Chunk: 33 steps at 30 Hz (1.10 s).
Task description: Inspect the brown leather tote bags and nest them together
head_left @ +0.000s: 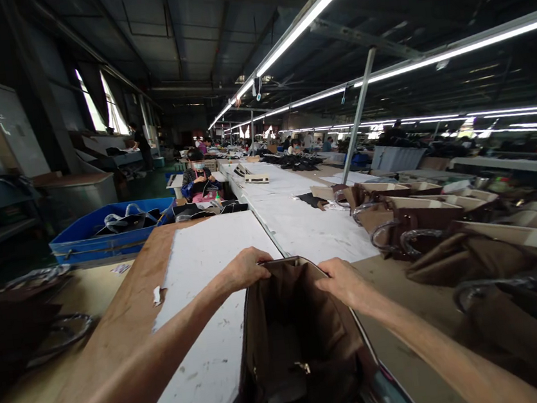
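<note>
Left hand [248, 267] and right hand [345, 280] clamp either side of the brown handbag [328, 324]'s far end, its long axis seemingly running bodyward.

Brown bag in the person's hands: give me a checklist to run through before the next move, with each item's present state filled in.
1. Left hand gripping the brown bag at its rim: ok, at the far left corner.
2. Right hand gripping the rim: ok, on the right side.
3. Mouth of the bag open: ok, the lining shows between the hands.
4. Gold-coloured metal piece inside properly fastened: cannot tell, too small.
5. Bottom of the bag in view: not ok, lost in shadow and the frame edge.
6. Row of bags at right apart from this one: ok, tabletop shows between.
</note>
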Each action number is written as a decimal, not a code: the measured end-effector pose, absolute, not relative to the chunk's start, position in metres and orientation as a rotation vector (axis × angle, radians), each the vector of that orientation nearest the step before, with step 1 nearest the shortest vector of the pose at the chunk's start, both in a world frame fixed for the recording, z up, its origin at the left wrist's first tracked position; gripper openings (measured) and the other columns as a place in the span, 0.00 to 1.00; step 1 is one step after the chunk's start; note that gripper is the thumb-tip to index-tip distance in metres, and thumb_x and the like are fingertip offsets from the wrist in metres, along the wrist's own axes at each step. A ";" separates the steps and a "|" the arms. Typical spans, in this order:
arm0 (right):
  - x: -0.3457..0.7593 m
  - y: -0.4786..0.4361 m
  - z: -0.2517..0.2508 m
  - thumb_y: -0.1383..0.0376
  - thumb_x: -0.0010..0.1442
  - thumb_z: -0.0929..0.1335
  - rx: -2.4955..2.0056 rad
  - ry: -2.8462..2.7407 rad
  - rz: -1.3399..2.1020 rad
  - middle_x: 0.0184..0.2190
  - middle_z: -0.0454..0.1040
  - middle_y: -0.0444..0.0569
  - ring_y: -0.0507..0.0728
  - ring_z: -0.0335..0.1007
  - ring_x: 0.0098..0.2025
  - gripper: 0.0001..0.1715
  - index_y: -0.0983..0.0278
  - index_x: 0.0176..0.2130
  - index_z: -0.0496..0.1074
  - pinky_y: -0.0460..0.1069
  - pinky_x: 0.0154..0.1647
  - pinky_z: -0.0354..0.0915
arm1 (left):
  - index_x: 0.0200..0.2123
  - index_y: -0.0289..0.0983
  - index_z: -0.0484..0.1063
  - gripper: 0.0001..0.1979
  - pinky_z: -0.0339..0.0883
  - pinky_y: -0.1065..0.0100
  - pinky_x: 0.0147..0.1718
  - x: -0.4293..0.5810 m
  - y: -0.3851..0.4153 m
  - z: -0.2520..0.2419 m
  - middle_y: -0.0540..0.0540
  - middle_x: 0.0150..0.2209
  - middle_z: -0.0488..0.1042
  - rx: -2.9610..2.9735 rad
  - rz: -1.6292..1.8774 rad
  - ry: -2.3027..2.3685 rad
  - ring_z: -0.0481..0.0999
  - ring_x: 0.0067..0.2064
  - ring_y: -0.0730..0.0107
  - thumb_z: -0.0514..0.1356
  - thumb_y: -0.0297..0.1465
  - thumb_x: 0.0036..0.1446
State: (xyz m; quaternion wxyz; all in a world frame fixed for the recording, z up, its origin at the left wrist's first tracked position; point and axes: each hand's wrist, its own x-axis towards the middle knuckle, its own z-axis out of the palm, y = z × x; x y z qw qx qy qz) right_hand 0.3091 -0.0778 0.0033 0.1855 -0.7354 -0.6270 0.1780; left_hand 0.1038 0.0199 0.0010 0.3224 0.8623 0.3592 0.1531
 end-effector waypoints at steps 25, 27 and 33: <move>0.337 -0.075 -0.003 0.58 0.57 0.61 -2.069 -2.092 0.038 0.34 0.74 0.47 0.56 0.69 0.36 0.26 0.54 0.55 0.55 0.46 0.33 0.56 | 0.38 0.35 0.73 0.15 0.59 0.75 0.30 0.109 0.014 -0.004 0.52 0.27 0.73 2.086 0.408 0.667 0.67 0.30 0.73 0.54 0.30 0.45; 0.331 -0.071 -0.001 0.59 0.58 0.61 -2.050 -2.200 -0.053 0.34 0.74 0.47 0.57 0.69 0.38 0.25 0.53 0.54 0.55 0.46 0.33 0.56 | 0.37 0.35 0.74 0.15 0.59 0.75 0.29 0.109 0.010 -0.002 0.53 0.27 0.72 2.138 0.409 0.680 0.67 0.30 0.73 0.54 0.30 0.46; 0.320 -0.059 0.005 0.60 0.57 0.62 -1.937 -2.323 -0.130 0.29 0.74 0.44 0.55 0.68 0.33 0.09 0.57 0.38 0.68 0.45 0.30 0.54 | 0.37 0.36 0.74 0.15 0.58 0.75 0.30 0.107 0.008 0.001 0.53 0.27 0.72 2.241 0.431 0.743 0.66 0.30 0.73 0.54 0.29 0.46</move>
